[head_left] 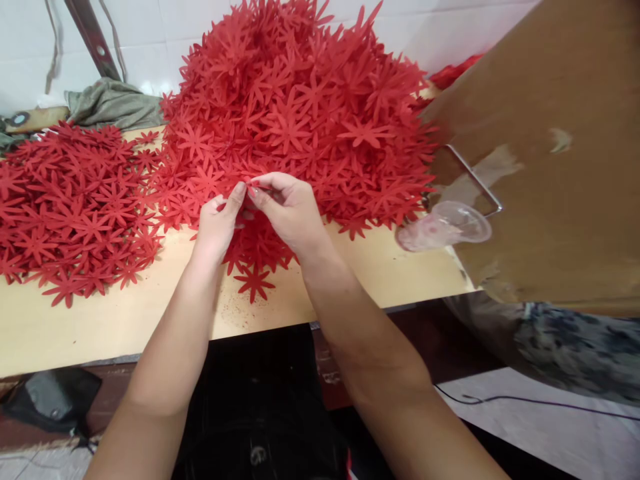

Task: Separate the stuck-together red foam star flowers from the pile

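Note:
My left hand [220, 217] and my right hand [290, 203] meet at the fingertips, in front of a large heap of red flower-shaped cutouts [300, 100]. Thumb and fingers of both hands pinch a small red flower cutout [254, 183]; most of it is hidden by the fingers. Below the hands, more cutouts spread toward the table's front, with a single flower [255, 283] lying nearest the edge. To the left of my left hand lies a second, lower pile of red flowers [75, 207].
A clear plastic cup [445, 225] lies tipped on its side by a brown board [550, 153] on the right. The pale tabletop [125, 320] ends just before my lap. At the back left sits a crumpled grey-green cloth [115, 103] against the tiled wall.

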Tool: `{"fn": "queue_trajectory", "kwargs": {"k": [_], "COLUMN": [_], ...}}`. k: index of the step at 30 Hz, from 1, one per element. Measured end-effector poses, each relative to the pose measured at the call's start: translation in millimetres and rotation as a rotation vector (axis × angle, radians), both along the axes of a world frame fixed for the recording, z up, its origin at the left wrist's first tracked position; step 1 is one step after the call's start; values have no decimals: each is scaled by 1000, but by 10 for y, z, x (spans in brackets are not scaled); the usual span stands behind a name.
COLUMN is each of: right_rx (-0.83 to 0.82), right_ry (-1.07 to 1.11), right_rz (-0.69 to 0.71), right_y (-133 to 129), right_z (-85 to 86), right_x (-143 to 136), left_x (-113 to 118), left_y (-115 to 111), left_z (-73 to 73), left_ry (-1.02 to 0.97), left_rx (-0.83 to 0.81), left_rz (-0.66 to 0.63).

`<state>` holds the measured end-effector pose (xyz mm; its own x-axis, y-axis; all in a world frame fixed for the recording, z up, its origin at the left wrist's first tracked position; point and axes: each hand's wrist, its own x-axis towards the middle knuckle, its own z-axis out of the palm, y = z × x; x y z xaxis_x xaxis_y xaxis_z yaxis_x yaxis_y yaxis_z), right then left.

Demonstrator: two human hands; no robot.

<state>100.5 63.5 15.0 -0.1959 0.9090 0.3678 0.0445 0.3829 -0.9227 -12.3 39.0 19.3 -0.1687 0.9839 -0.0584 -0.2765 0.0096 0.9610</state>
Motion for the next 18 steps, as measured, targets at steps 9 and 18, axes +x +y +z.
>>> {"fn": "queue_trajectory", "kwargs": {"k": [9,18], "right_rx": [-9,57], "right_ry": [114,-27], "right_rz": [-126,-293], "right_y": [65,465], "right_z": [20,-226], "right_x": [81,271], "left_x": [10,-31], "left_y": [5,34], "left_z": [-7,-38], "left_ry": [76,40], "left_rx": [72,84], "left_rz": [-49,166]}}
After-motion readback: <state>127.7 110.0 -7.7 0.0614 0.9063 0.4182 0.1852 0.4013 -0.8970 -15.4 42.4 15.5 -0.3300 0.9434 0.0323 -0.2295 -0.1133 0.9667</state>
